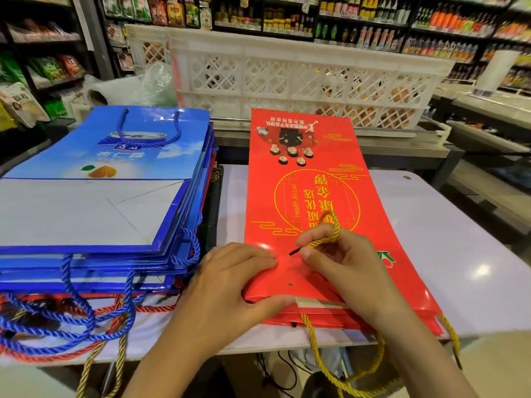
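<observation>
Head camera: a red paper bag is lying flat on a white table, filling the middle of the view, with its printed face up and its open mouth pointing toward 6 o'clock, at the person's side. The left hand is sitting at about 7 o'clock from the bag's centre and is holding down the bag's near left corner. Its fingers are lying almost straight on the top sheet while the thumb is curling in along the mouth edge, so the sheet is being pinched between them. The right hand is working just beside it, at about 5 o'clock from the bag's centre. Its thumb and forefinger are closing tightly on a yellow cord, and the other fingers are curling in behind. The cord's black tip is pointing toward 8 o'clock, just above the red surface and near a small hole in the top sheet. A second yellow handle is hanging off the table edge at 6 o'clock. At 9 o'clock a stack of blue bags is resting on the table, with blue cords trailing over the near edge. At 12 o'clock a white lattice crate is standing behind the bag, and shop shelves are running across the back
</observation>
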{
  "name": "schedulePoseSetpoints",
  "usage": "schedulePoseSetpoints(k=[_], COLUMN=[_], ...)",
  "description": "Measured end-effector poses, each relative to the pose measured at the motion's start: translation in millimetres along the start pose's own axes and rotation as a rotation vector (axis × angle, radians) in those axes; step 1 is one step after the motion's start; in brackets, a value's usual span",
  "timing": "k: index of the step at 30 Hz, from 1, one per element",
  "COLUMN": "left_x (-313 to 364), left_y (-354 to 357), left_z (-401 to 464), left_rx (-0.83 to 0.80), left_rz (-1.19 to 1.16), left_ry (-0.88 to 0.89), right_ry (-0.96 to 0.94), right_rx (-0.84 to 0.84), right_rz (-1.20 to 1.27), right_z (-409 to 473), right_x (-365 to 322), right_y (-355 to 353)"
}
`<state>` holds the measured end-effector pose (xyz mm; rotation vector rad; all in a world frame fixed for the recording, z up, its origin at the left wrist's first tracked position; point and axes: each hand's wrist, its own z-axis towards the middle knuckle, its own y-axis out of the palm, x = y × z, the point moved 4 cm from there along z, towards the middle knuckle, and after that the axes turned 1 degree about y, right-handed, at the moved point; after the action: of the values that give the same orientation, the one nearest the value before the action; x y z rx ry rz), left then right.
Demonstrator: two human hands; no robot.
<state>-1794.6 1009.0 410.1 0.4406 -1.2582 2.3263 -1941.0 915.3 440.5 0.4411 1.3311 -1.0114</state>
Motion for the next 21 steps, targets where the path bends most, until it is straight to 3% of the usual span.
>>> schedulePoseSetpoints(k=[12,21], left_x=[-1.1,3.6], left_y=[5.5,4.2], left_z=[-5.1,-5.3], left_rx=[-0.03,-0.016], left_rz=[0.062,0.104], left_ry=[0.028,0.052], right_ry=[-0.065,-0.054], right_rx=[-0.167,-0.169], right_rz=[0.066,0.022], right_z=[-14.5,-15.9], right_x=[14.4,16.3], right_y=[4.3,5.0])
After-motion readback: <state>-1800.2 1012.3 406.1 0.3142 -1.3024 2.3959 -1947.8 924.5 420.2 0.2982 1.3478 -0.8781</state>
